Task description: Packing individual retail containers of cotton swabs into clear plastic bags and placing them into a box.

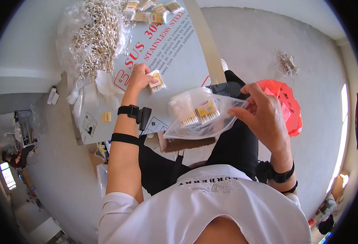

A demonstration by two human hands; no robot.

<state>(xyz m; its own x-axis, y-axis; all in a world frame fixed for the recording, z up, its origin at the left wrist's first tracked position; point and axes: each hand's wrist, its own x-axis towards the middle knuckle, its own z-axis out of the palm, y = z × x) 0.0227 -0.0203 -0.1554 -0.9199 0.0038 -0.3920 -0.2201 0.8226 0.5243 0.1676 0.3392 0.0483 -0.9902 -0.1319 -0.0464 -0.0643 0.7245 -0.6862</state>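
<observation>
My left hand [138, 78] is closed on the edge of a small clear pack of cotton swabs [157, 84] with a yellow and red label, low over the table. To the right, my right hand [264, 114] pinches the rim of a clear plastic bag [223, 126] between thumb and fingers. Through the bag's film show a few packs of swabs, one with its yellow label [206, 110] facing up. The bag hangs by the table's near edge, over my lap, its mouth toward my right hand.
A big clear bag of loose cotton swabs [99, 40] lies at the table's far left, with several packs [157, 17] beside it. A yellow label card [107, 116] lies near left. A red plastic bag [286, 105] is at right; spilled swabs [285, 64] lie on the floor.
</observation>
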